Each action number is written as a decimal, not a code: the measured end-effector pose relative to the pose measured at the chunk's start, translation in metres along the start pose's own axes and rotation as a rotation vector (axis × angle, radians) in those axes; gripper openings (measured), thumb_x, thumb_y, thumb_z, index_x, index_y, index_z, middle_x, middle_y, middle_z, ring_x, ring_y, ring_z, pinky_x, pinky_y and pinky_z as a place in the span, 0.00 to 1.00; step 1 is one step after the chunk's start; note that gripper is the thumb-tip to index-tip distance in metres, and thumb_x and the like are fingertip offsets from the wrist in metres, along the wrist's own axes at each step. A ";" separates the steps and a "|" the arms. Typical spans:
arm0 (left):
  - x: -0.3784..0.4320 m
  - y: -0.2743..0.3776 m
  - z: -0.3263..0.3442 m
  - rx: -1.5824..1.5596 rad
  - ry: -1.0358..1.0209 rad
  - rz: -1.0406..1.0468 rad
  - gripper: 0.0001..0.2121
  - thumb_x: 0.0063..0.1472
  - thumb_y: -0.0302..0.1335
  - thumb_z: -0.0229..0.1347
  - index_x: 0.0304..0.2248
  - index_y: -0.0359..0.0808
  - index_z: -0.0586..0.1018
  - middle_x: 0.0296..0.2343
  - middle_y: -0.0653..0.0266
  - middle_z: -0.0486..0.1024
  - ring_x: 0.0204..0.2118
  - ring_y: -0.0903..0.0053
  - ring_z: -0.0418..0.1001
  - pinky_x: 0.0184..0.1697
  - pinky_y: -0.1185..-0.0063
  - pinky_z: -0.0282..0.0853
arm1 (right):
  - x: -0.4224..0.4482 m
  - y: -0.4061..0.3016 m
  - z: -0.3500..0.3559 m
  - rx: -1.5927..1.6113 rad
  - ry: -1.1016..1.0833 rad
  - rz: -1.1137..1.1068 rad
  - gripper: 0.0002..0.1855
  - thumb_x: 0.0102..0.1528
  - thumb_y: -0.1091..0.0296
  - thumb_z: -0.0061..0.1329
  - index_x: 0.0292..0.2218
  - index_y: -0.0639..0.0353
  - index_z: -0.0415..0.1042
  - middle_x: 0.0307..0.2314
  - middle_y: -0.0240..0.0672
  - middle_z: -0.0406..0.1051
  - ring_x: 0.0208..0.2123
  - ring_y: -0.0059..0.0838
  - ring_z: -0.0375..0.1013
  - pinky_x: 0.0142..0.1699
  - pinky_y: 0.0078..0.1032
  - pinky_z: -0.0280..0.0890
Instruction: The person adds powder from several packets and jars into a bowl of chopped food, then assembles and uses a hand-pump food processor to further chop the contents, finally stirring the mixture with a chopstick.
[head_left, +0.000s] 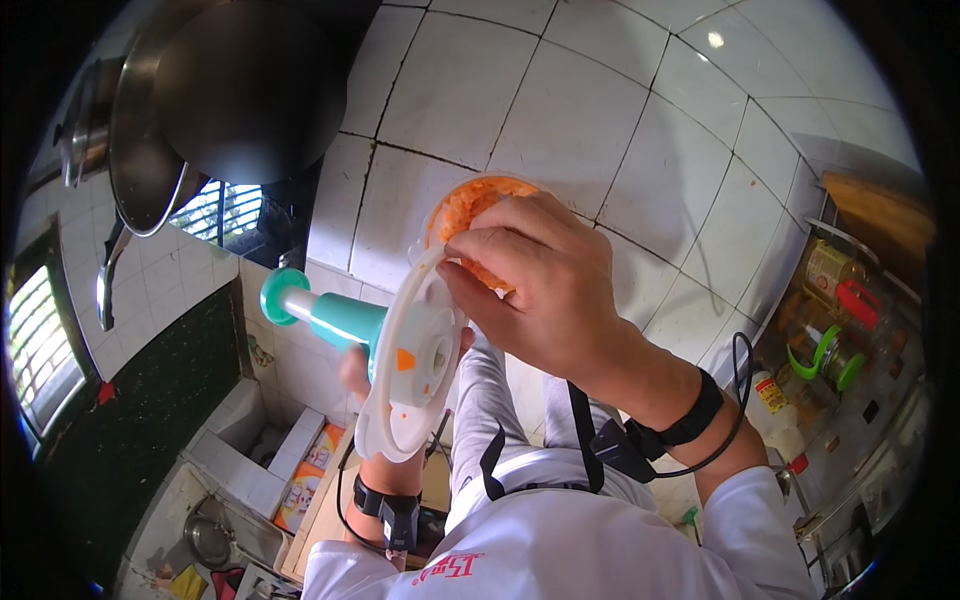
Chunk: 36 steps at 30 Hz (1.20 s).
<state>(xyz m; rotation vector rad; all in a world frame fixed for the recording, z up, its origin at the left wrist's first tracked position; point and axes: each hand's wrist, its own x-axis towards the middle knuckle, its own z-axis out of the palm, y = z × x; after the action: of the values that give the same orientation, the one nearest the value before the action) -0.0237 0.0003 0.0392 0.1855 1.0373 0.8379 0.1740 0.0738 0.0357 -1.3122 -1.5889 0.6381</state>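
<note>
My left hand (360, 375) grips a white translucent plastic lid (401, 360) from behind, most of its fingers hidden by the lid. A teal push handle (341, 319) with a round teal knob sticks out from the lid's far side. Orange food bits cling to the lid's underside, which faces right. The thumb and fingers of my right hand (525, 277) pinch the upper rim of the lid. Partly under my right hand, a round clear container (450, 214) of shredded orange food stands on the white tiled counter.
On the left, a large wok (142, 165) stands by a dark blurred round area on a black surface. Bottles, among them a white one with a red cap (776, 412), stand on a shelf at right. A metal bowl (208, 538) lies at lower left.
</note>
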 end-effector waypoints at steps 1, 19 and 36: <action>-0.001 0.003 0.003 -0.009 -0.091 0.061 0.38 0.58 0.54 0.49 0.59 0.34 0.64 0.54 0.51 0.67 0.55 0.60 0.67 0.56 0.63 0.66 | -0.001 0.002 0.001 -0.021 -0.006 0.002 0.10 0.41 0.75 0.62 0.29 0.58 0.77 0.26 0.31 0.73 0.28 0.34 0.73 0.32 0.27 0.70; 0.010 0.013 0.026 -0.045 0.198 -0.005 0.50 0.48 0.64 0.50 0.60 0.29 0.62 0.53 0.45 0.68 0.50 0.60 0.72 0.55 0.71 0.68 | -0.006 -0.039 -0.024 0.332 -0.253 0.197 0.12 0.42 0.75 0.63 0.32 0.62 0.79 0.25 0.33 0.72 0.26 0.28 0.74 0.30 0.23 0.69; 0.010 0.012 0.013 -0.093 0.026 0.056 0.50 0.49 0.61 0.55 0.60 0.26 0.59 0.54 0.39 0.65 0.56 0.55 0.67 0.58 0.68 0.67 | -0.025 0.001 -0.016 -0.048 -0.256 0.356 0.06 0.45 0.80 0.57 0.29 0.63 0.77 0.23 0.35 0.73 0.25 0.30 0.76 0.30 0.23 0.69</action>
<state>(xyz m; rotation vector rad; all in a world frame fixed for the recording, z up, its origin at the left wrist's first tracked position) -0.0166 0.0185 0.0450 0.1253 1.0190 0.9392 0.1884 0.0480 0.0336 -1.6186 -1.5896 1.0261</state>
